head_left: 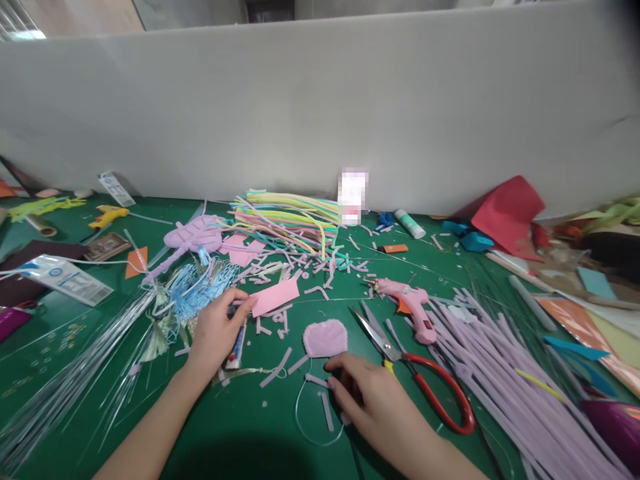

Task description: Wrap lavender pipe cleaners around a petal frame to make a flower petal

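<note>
My left hand [217, 327] pinches the end of a pink paper strip [277, 297] between thumb and fingers, just over the green table [225, 427]. Below my left hand lies a partly hidden small printed packet [236, 350]. My right hand [373, 393] hovers low at the table, its fingers loosely bent and slightly apart, with nothing visible in them. Just beyond its fingertips lies a fuzzy lilac rounded piece [325, 338] with a clear thread loop below it. Red-handled scissors [415, 367] lie partly open to the right of that hand.
A pink glue gun [410, 303] lies beside lilac pipe cleaners [505, 373]. Multicoloured pipe cleaners [290, 217] are heaped by the grey wall. A lilac wrapped shape [195, 235], blue tassels [205, 290], an orange lighter [394, 249] and a glue stick [409, 224] also lie about, among lilac scraps.
</note>
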{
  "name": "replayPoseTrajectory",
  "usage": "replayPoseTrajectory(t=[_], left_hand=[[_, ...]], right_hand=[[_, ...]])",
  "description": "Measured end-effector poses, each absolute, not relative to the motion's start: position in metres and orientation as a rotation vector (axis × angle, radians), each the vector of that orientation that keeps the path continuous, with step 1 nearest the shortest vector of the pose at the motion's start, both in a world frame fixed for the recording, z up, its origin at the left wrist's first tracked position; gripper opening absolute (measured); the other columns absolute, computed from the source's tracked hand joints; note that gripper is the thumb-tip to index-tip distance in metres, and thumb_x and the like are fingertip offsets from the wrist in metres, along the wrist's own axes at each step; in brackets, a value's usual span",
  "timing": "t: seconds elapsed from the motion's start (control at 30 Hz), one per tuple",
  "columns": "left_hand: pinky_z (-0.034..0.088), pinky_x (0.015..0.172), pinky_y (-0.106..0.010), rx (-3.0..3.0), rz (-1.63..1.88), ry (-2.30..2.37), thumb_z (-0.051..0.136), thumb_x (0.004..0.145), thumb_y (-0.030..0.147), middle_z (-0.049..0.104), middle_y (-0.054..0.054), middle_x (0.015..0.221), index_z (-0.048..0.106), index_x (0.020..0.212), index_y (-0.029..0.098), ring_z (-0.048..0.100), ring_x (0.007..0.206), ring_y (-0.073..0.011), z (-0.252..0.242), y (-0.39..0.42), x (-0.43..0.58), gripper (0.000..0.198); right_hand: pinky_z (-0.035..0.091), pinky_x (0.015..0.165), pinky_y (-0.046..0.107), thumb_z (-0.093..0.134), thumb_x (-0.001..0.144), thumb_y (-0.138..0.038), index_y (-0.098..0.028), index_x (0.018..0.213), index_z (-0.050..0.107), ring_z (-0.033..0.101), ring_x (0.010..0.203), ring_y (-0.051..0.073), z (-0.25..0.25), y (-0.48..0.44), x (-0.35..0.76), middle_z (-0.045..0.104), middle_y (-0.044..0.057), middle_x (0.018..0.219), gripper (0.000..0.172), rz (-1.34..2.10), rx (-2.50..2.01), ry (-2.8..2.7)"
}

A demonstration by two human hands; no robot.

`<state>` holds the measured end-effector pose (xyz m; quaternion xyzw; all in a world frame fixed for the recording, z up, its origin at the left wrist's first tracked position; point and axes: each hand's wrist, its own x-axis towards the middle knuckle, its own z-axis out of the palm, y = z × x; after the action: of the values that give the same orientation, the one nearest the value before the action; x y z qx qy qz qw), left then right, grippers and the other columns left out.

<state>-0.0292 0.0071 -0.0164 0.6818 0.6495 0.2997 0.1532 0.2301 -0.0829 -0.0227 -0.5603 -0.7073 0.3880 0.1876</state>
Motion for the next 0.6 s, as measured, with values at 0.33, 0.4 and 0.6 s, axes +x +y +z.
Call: replayPoseTrajectory(t=[0.33,0.4,0.6], left_hand=[[0.042,0.061,-0.029,1.94,0.891,2.023,0.05,0.087,0.051,0.067,0.0,0.07,0.062,0.075,0.022,0.059,0.059,-0.0193,-0.017,0.007,-0.031,0.033],[0.045,0.067,-0.031,2.016,0.94,2.01,0.047,0.089,0.05,0.07,-0.003,0.086,0.064,0.086,0.022,0.063,0.073,-0.0223,-0.02,0.01,-0.034,0.033],[0.047,0.09,-0.039,2.207,1.021,1.906,0.042,0.093,0.046,0.068,-0.01,0.107,0.063,0.103,0.019,0.061,0.105,-0.0283,-0.026,0.013,-0.034,0.035]], right_hand=[[0.051,0.071,0.026,0.049,0.092,-0.023,-0.025,0.111,0.063,0.068,0.08,0.016,0.001,-0.085,0.236,0.071,0.003,0.095,0.024,1.043,-1.524,-2.059],[0.051,0.07,0.026,0.048,0.093,-0.024,-0.026,0.111,0.063,0.068,0.078,0.015,0.009,-0.087,0.248,0.071,0.002,0.095,0.024,0.907,-1.548,-2.086],[0.043,0.05,0.029,0.056,0.087,-0.038,-0.024,0.095,0.067,0.068,0.062,0.021,0.003,-0.092,0.33,0.073,0.004,0.082,0.02,0.116,-2.05,-2.159]])
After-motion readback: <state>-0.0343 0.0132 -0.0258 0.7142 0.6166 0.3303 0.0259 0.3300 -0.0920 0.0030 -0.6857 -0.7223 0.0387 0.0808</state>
